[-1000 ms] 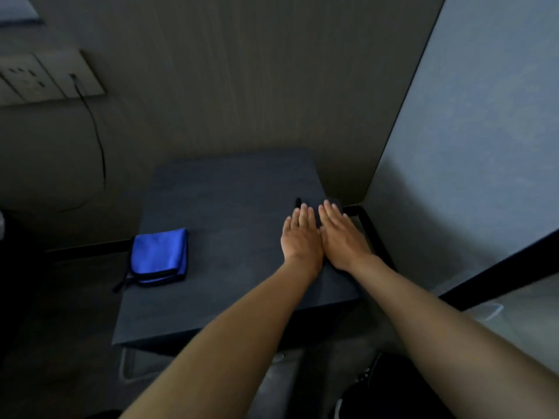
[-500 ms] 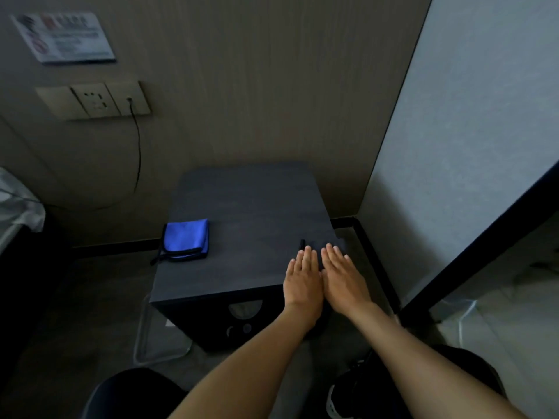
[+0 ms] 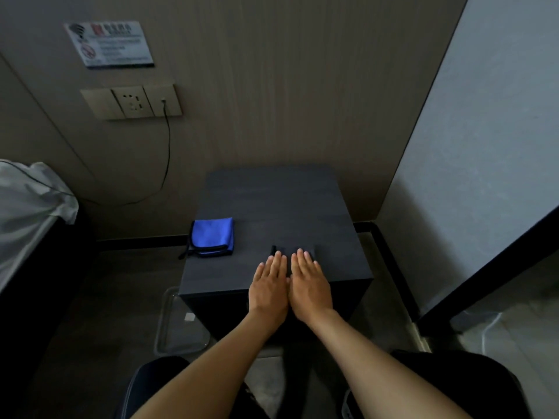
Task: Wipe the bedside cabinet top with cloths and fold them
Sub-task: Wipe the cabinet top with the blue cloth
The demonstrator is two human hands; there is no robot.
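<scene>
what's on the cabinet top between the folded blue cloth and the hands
Nothing: in the head view, bare dark cabinet top separates the folded blue cloth with black edging from the left hand. A dark cloth lies under both hands.

folded cloth (image 3: 212, 236): blue, black trim | cabinet top (image 3: 272, 204): dark grey | wall sign (image 3: 109, 43): white, red mark

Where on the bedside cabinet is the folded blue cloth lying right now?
In the head view, the blue cloth lies folded at the left edge of the cabinet top, apart from and left of both flat hands.
</scene>
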